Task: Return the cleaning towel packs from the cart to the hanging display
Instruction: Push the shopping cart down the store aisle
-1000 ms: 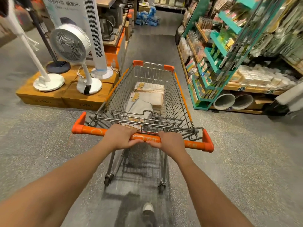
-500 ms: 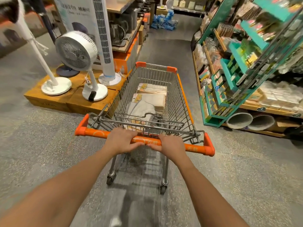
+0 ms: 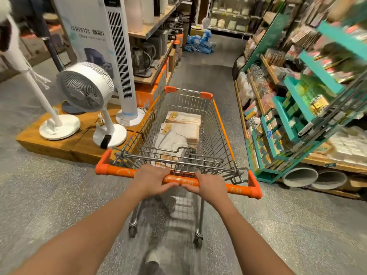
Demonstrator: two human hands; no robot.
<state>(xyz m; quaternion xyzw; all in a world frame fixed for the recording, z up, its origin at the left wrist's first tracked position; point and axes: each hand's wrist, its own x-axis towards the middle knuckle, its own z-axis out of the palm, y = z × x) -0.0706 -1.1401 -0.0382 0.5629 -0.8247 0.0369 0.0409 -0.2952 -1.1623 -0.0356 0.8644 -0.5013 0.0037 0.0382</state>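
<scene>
A wire shopping cart (image 3: 219,124) with an orange handle (image 3: 113,169) stands in front of me in a store aisle. Several flat beige and white cleaning towel packs (image 3: 181,131) with yellow labels lie stacked in its basket, the nearest ones partly hidden behind the child-seat wires. My left hand (image 3: 153,180) grips the handle left of centre. My right hand (image 3: 208,184) grips it just right of centre, its fingers close to the left hand's. A teal rack (image 3: 286,120) with hanging goods stands at the right.
White pedestal fans (image 3: 85,90) and a tower fan (image 3: 121,62) stand on a low wooden platform (image 3: 49,147) at the left. Shelves of appliances line the left side of the aisle. Blue packs (image 3: 198,43) lie on the floor far ahead. Rolled mats (image 3: 299,176) lie under the right shelf.
The cart and I have rolled forward along the aisle; the fans and the teal rack are nearer and larger. Both hands keep their grip on the handle.
</scene>
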